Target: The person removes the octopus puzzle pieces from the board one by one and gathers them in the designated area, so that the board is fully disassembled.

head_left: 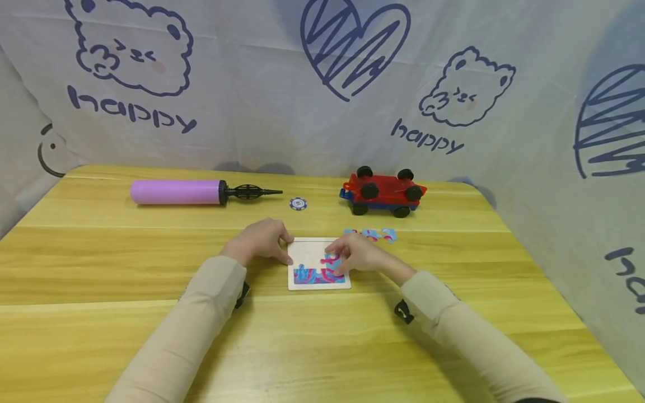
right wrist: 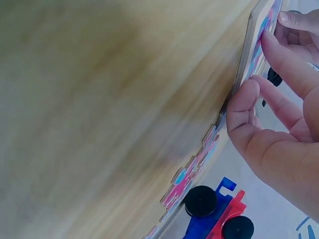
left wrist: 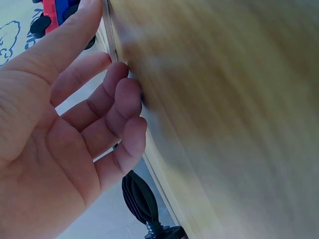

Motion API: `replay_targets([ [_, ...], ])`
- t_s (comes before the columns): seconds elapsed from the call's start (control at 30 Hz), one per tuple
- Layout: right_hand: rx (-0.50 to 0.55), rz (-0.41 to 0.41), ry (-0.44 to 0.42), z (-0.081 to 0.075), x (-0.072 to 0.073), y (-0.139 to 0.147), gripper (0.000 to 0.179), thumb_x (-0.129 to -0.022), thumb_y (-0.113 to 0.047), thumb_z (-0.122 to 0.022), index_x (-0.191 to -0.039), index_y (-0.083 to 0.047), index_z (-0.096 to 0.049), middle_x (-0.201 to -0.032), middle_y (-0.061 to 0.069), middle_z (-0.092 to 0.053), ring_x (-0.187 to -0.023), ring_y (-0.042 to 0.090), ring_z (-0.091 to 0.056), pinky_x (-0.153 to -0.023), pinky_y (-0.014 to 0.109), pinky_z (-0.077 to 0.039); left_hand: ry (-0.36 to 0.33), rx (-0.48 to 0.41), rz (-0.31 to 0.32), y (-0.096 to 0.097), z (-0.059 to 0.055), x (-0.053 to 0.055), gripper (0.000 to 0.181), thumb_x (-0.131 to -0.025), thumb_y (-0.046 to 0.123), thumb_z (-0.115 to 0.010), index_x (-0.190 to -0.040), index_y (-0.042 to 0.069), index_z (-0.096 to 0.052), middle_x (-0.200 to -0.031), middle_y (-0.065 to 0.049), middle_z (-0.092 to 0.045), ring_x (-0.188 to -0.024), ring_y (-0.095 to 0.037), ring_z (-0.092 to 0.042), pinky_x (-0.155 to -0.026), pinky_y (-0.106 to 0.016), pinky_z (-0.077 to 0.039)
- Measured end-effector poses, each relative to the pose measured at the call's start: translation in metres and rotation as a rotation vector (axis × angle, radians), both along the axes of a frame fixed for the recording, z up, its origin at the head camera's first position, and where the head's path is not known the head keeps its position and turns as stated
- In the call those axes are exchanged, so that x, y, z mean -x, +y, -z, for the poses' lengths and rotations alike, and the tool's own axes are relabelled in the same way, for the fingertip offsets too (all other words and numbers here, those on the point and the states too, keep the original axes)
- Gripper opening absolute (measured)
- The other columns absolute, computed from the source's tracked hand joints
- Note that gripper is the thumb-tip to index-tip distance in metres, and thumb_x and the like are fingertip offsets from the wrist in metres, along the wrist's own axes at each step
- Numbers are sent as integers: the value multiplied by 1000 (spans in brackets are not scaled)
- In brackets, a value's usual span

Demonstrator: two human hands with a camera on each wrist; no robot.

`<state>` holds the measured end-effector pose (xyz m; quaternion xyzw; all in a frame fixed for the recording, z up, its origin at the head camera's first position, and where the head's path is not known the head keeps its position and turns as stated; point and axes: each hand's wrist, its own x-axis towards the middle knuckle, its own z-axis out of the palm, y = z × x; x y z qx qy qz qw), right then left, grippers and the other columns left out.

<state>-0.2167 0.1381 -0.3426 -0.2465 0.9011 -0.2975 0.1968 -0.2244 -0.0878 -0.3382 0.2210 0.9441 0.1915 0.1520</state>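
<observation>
A pale wooden puzzle board (head_left: 305, 249) lies on the table, its lower part and right side filled with blue, pink and purple pieces. My left hand (head_left: 262, 239) rests against the board's left edge, thumb and forefinger spread along it; the other fingers (left wrist: 130, 97) bend loosely near the tabletop. Over the right side, my right hand (head_left: 359, 254) has thumb and forefinger around a pink and blue puzzle piece (head_left: 330, 259), partly hidden by the fingers. Several loose puzzle pieces (head_left: 370, 234) lie beyond the right hand, also seen as loose pieces (right wrist: 179, 189) in the right wrist view.
A red and blue toy car (head_left: 385, 191) lies at the back right with wheels facing up. At the back left is a purple hand pump (head_left: 176, 192) with a black nozzle. A poker chip (head_left: 298, 204) lies between them. A printed white cloth (head_left: 282, 123) hangs behind the table.
</observation>
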Motion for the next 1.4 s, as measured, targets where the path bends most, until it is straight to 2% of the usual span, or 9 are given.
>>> replay_targets([
  [0.37,-23,-12,37,-2,-2,-3,35,-70,-3,-75,-102,3,-63,-83,6,-56,-59,11,-43,-56,21,-37,-11,9,-6,1,-1,0,57,-67,31,-77,-116,7,-59,-119,-9,-55,-69,-16,-41,-69,-31,-37],
  [0.67,-33,-36,65,-2,-2,-3,33,-71,-4,-74,-99,-2,-57,-87,7,-55,-63,13,-43,-61,22,-38,-12,8,2,1,-1,1,57,-68,31,-77,-116,6,-59,-119,-10,-55,-65,-16,-37,-67,-30,-36],
  [0.8,-47,-58,76,-2,-2,-3,34,-72,-3,-73,-102,-2,-59,-81,5,-55,-60,12,-42,-58,22,-36,-10,4,4,1,-1,1,57,-68,30,-77,-116,6,-59,-118,-10,-56,-62,-15,-34,-66,-29,-36],
  [1.0,-54,-85,99,-2,-3,-2,35,-71,-2,-73,-104,-1,-61,-69,2,-51,-57,11,-40,-56,21,-35,-8,8,-6,1,0,1,56,-67,30,-78,-115,6,-59,-117,-10,-56,-63,-15,-36,-67,-29,-36],
  [1.23,-28,-54,64,-2,-2,1,30,-76,1,-68,-105,-1,-62,-69,3,-46,-60,13,-38,-56,22,-33,-8,9,1,2,1,1,56,-68,30,-77,-115,6,-59,-119,-10,-56,-66,-15,-39,-69,-30,-37],
  [1.4,22,-37,60,-3,0,6,29,-75,0,-69,-103,0,-62,-70,3,-46,-60,13,-38,-56,23,-33,-10,11,0,1,0,0,56,-68,30,-77,-115,6,-59,-119,-11,-56,-69,-16,-41,-71,-31,-39],
])
